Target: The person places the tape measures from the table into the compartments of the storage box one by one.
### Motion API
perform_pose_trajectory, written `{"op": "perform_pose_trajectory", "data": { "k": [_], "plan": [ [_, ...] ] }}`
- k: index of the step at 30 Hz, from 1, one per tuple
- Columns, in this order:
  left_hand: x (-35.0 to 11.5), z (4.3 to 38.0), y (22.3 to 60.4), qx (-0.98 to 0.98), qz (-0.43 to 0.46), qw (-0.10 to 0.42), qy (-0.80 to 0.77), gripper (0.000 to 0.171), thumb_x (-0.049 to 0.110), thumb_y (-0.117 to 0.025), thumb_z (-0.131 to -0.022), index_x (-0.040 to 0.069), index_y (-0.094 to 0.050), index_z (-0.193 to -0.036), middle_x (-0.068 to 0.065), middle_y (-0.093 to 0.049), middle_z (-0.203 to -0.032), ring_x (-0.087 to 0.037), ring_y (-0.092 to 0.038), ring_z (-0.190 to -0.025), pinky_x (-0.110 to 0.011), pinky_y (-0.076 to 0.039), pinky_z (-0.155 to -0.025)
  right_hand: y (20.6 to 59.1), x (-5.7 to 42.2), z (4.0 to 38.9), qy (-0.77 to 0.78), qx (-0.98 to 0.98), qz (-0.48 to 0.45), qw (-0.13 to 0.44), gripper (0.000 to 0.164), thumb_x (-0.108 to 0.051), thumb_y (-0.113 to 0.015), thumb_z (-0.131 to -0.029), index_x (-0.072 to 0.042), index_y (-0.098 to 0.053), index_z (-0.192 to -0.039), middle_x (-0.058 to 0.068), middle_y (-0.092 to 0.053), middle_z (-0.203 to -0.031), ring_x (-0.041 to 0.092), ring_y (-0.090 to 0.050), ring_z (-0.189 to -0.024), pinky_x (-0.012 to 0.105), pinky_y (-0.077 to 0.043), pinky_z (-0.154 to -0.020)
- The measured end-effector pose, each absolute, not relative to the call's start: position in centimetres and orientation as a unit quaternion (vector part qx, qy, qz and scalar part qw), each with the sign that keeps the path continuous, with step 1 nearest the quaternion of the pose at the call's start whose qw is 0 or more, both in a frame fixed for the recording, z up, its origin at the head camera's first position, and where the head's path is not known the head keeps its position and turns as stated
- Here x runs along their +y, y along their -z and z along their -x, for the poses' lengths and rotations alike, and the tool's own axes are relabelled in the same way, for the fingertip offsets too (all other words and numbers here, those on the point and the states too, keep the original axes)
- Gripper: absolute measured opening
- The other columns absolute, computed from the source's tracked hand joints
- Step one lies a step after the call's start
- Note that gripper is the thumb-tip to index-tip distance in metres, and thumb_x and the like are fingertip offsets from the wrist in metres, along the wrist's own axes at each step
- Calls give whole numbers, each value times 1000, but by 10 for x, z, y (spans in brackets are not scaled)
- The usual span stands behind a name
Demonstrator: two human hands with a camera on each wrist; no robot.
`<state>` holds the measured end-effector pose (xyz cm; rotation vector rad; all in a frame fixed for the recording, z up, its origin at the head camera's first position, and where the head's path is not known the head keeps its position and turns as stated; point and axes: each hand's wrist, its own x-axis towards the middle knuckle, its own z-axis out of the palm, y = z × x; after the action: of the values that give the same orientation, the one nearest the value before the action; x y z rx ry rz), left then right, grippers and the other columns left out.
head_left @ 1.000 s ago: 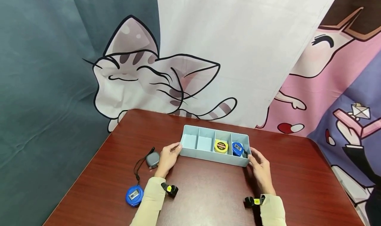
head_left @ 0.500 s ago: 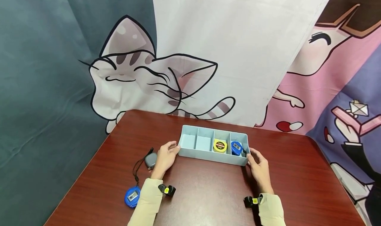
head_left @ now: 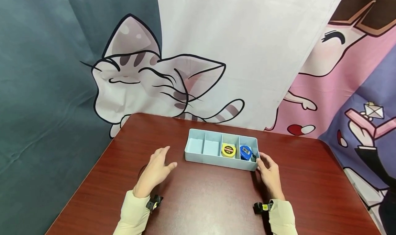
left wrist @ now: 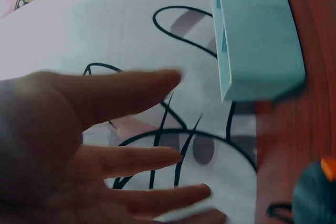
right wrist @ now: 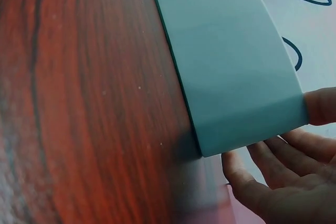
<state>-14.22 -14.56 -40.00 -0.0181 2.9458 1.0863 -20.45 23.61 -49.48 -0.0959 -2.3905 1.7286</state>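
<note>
A light blue box with compartments (head_left: pixel 219 161) lies on the table. Its third compartment from the left contains a yellow tape measure (head_left: pixel 228 150), and the rightmost one a blue tape measure (head_left: pixel 246 152). My right hand (head_left: pixel 270 174) grips the box's right end, thumb at the rim and fingers against the end wall (right wrist: pixel 252 142). Apart from the box, to its left, my left hand (head_left: pixel 154 171) is spread in the air with nothing in it. Below those fingers, the left wrist view catches a grey tape measure (left wrist: pixel 311 195) with an orange part; the hand hides it from the head view.
The brown table (head_left: pixel 210 197) ends at a back edge against a printed cloth backdrop (head_left: pixel 198 83). A bit of dark cord (head_left: pixel 141 170) shows beside the left hand. The box's two left compartments hold nothing.
My left hand has let go of the box's left end and moved left and nearer, now covering the grey and blue tape measures on the table. The right hand stays at the box.
</note>
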Motion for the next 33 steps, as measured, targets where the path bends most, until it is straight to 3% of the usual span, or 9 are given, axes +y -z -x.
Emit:
{"op": "perform_pose_trajectory", "data": {
  "k": [6, 9, 15, 22, 29, 33],
  "plan": [
    [-157, 138, 401, 947, 41, 21, -318, 71, 29, -68, -68, 6, -34, -126, -20, -34, -118, -35, -33, -101, -43, -40, -66, 491, 239, 205, -585, -804, 28, 104, 37, -26, -49, -85, -7, -48, -116, 13, -49, -110, 18, -49, -92, 30, -44, -71],
    [-165, 138, 402, 951, 60, 22, -301, 73, 32, -70, -64, 6, -37, -124, -19, -39, -111, -34, -38, -93, -40, -40, -60, 490, 239, 206, -591, -799, 21, 112, 36, -24, -49, -85, -5, -48, -115, 15, -50, -108, 16, -49, -90, 31, -44, -70],
    [-179, 135, 408, 961, 57, 55, -265, 78, 34, -73, -60, 2, -38, -123, -21, -40, -104, -39, -36, -90, -46, -39, -63, 492, 237, 206, -593, -799, 23, 98, 39, -26, -49, -85, -4, -47, -117, 15, -50, -108, 14, -49, -89, 31, -44, -71],
    [-182, 137, 422, 967, -1, 105, -233, 79, 30, -71, -64, 3, -33, -127, -25, -30, -120, -39, -27, -105, -48, -35, -74, 495, 235, 205, -589, -803, 25, 90, 39, -28, -48, -85, -8, -46, -117, 13, -49, -110, 20, -48, -92, 28, -44, -70],
    [-181, 143, 435, 966, -16, 87, -242, 78, 22, -72, -64, 16, -31, -130, -24, -28, -120, -36, -30, -101, -45, -38, -72, 495, 236, 205, -590, -800, 12, 111, 35, -25, -50, -85, -8, -48, -115, 13, -51, -107, 19, -49, -88, 28, -45, -67],
    [-181, 146, 439, 969, -22, 80, -231, 70, 20, -72, -64, 15, -38, -126, -22, -32, -113, -33, -33, -93, -42, -39, -67, 496, 236, 206, -589, -800, 12, 115, 34, -24, -49, -85, -7, -49, -114, 14, -52, -105, 17, -49, -86, 25, -45, -66]
  ]
}}
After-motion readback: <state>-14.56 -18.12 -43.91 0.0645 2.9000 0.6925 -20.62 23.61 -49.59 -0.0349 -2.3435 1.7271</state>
